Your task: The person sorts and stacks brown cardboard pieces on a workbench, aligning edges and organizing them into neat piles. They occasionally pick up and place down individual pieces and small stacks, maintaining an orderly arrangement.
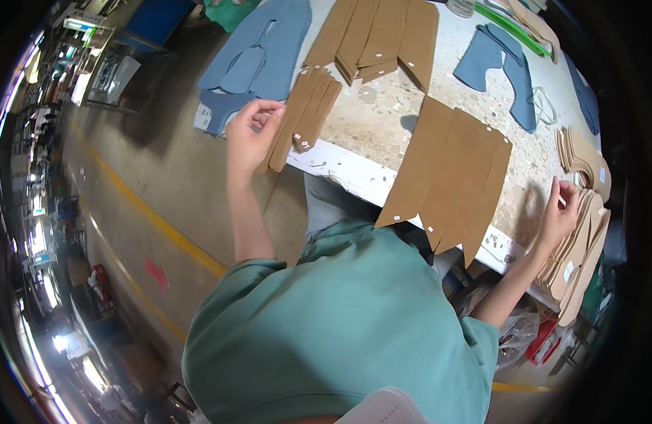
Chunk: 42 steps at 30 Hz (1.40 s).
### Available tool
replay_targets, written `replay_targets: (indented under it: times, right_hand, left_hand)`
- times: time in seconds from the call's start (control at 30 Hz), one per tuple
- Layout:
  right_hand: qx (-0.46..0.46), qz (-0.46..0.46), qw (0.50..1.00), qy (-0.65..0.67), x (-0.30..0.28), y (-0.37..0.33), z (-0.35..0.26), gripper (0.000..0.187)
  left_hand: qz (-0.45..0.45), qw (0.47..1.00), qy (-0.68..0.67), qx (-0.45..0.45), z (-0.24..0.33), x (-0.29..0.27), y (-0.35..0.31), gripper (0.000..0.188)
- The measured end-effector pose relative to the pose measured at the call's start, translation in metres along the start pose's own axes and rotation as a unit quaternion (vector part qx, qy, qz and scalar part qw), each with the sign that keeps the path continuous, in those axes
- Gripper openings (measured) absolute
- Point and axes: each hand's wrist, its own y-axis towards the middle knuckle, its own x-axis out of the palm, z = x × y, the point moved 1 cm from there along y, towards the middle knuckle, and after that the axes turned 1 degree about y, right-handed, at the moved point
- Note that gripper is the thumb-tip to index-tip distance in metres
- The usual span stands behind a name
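Observation:
My left hand [249, 136] is closed in a pinch beside a stack of narrow brown strips [314, 106] at the table's left edge. Whatever its fingertips hold is too small or hidden to make out. Over the right side of the table, my right hand [560, 218] is raised with its fingers pinched together; anything in them cannot be made out. Between the hands lie flat brown panels with pointed ends [449, 173], overlapping and jutting past the front edge. Small white stickers mark their corners. Further back is a group of similar brown panels [382, 32].
Blue-grey cut pieces [259, 49] lie at the back left, and more blue-grey pieces [497, 67] at the back right. Tan curved pieces [577, 247] are stacked at the right edge. A green strip [513, 30] lies behind. The worn white table [340, 167] has a speckled top.

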Motion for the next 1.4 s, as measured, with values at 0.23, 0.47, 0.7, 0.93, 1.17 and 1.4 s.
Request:
replay_targets:
  times: [0.23, 0.47, 0.7, 0.93, 1.17, 1.4]
  right_hand:
    - [0.001, -0.078, 0.995, 0.066, 0.028, -0.041, -0.055, 0.015]
    - [-0.045, -0.123, 0.989, 0.062, 0.042, -0.051, -0.073, 0.012]
    - [-0.029, -0.146, 0.987, 0.068, 0.041, -0.053, -0.082, 0.010]
    - [-0.148, -0.252, 0.942, 0.165, 0.052, -0.037, -0.165, 0.009]
    - [-0.317, -0.337, 0.858, 0.222, 0.143, -0.026, -0.238, 0.008]
    - [-0.328, -0.319, 0.878, 0.141, 0.227, -0.065, -0.264, 0.020]
  left_hand:
    - [0.000, 0.994, 0.106, 0.015, 0.012, 0.003, -0.005, 0.008]
    - [0.006, 0.986, 0.156, 0.058, 0.022, 0.032, 0.011, 0.006]
    - [0.036, 0.965, 0.228, 0.122, 0.012, 0.049, 0.036, 0.007]
    - [0.012, 0.982, 0.168, 0.091, 0.014, 0.048, 0.028, 0.006]
    - [0.040, 0.984, 0.149, 0.091, 0.020, 0.053, 0.001, 0.005]
    - [0.076, 0.991, 0.088, 0.058, 0.023, 0.039, -0.015, 0.009]
